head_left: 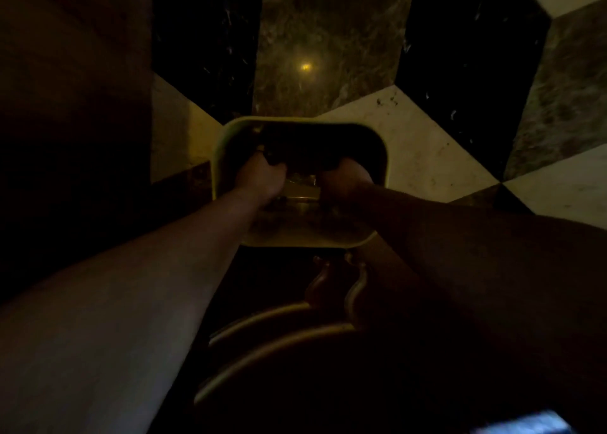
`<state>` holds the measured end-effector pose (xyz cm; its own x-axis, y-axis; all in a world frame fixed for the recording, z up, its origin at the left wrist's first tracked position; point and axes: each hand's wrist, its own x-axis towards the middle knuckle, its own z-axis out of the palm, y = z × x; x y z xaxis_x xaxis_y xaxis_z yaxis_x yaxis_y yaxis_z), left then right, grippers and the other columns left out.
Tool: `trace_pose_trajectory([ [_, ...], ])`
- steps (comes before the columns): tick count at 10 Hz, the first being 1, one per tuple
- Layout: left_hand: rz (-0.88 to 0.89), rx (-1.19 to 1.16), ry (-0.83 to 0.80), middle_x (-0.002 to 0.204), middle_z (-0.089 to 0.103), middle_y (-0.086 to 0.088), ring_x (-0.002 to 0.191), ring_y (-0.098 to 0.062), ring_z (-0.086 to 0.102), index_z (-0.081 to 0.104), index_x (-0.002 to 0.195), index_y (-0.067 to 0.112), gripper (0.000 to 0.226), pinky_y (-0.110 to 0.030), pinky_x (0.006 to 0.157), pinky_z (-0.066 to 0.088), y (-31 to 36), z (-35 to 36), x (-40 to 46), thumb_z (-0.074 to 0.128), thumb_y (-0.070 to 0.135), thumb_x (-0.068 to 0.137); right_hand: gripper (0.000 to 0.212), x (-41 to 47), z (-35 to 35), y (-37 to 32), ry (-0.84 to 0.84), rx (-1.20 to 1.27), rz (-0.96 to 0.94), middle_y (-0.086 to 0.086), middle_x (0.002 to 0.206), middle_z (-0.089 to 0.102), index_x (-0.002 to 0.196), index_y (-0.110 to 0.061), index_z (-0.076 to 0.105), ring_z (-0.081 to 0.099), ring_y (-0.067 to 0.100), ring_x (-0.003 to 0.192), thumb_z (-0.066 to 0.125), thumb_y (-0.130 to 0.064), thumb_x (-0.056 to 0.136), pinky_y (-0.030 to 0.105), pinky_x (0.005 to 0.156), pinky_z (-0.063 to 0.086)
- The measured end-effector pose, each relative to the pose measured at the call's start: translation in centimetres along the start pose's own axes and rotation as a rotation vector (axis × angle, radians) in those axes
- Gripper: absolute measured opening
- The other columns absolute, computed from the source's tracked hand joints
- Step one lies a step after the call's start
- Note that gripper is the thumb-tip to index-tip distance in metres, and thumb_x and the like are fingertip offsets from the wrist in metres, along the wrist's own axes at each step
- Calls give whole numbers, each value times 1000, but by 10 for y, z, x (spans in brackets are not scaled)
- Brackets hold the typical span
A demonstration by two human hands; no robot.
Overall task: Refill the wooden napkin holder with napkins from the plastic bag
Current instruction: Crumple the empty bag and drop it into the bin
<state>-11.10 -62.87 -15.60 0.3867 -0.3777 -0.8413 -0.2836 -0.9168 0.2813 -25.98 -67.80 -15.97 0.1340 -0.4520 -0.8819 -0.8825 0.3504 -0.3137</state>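
The view is very dim. A pale yellow container (220, 157) with a rounded rim stands on the floor ahead of me. Both my arms reach into it. My left hand (261, 179) and my right hand (345, 179) are each closed on the edge of a dark bag (302, 148) that fills the container's far half. Between my hands lies a pale flat rectangular thing (300, 191); it is too dark to tell whether it is napkins. No wooden napkin holder can be made out.
The floor (410, 144) is marble tile in a black, cream and brown cube pattern, with a lamp reflection (305, 67). A dark wooden panel (72, 105) stands at the left. Carved wooden furniture (331, 289) lies below my arms. Something bluish and bright (525, 423) shows at the bottom right.
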Motion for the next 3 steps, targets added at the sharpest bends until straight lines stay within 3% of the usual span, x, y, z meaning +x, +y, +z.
trace_pose_trajectory([
  [1,21,-46,9,138,57,-15,124,-35,55,45,145,13,50,-35,90,43,13,-15,-31,54,30,99,34,-30,-16,-10,35,23,-18,10,110,70,119,-17,66,63,22,82,53,-37,95,28,61,45],
  [3,51,-108,-1,137,57,-13,121,-34,56,48,141,14,51,-36,91,43,63,-86,-147,48,44,100,37,-143,-79,-60,103,1,-47,9,111,71,116,-20,70,62,25,85,56,-44,92,31,70,46],
])
